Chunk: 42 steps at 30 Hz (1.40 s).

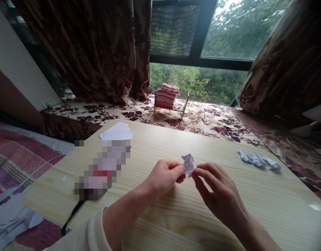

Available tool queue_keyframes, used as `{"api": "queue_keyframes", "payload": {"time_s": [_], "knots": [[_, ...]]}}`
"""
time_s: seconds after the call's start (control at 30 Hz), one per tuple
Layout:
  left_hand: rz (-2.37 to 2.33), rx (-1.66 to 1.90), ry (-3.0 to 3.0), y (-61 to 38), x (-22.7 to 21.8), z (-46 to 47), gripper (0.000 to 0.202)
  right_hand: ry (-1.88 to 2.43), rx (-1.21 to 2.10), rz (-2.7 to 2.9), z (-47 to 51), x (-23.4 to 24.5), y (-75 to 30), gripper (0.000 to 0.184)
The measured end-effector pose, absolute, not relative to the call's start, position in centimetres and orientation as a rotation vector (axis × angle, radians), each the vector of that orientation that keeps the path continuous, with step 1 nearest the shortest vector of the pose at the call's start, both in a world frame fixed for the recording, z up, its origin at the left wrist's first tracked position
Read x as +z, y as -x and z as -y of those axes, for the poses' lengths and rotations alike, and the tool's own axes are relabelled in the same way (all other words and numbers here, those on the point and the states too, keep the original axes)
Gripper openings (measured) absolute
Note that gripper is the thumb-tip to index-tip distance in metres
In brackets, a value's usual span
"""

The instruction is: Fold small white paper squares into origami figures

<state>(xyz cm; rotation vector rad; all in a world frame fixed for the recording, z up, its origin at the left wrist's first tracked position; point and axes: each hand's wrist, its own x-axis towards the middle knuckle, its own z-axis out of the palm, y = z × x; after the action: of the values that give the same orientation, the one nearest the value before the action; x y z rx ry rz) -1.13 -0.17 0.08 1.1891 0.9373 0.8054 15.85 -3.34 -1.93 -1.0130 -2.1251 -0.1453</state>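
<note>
A small folded paper piece (188,163), pale lilac, is held just above the light wooden table (254,198). My left hand (164,176) pinches its left side with thumb and fingers closed. My right hand (215,190) pinches its right lower edge with fingertips pressed together. Both hands meet at the paper near the table's middle.
Three folded paper pieces (258,160) lie in a row at the table's right. White paper sheets (117,132) rest at the far left edge beside a blurred object (102,170). A tiny wooden rack with striped cloth (168,97) stands on the floral window ledge. Paper scraps (8,216) lie on the bedding at left.
</note>
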Motion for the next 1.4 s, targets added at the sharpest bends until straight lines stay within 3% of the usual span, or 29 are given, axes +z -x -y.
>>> {"api": "queue_keyframes", "payload": {"time_s": [1.0, 1.23, 1.4], "knots": [[-0.923, 0.783, -1.231, 1.0, 0.3, 0.4, 0.015, 1.025, -0.08, 2.059, 3.6, -1.8, -15.4, 0.014], [-0.926, 0.76, -1.218, 1.1, -0.1, 0.1, 0.014, 1.01, -0.085, 2.12, 3.5, -1.6, -16.2, 0.033], [-0.911, 0.739, -1.245, 1.1, -0.1, 0.1, 0.018, 1.04, -0.104, 2.215, 3.5, -1.6, -16.3, 0.03]]}}
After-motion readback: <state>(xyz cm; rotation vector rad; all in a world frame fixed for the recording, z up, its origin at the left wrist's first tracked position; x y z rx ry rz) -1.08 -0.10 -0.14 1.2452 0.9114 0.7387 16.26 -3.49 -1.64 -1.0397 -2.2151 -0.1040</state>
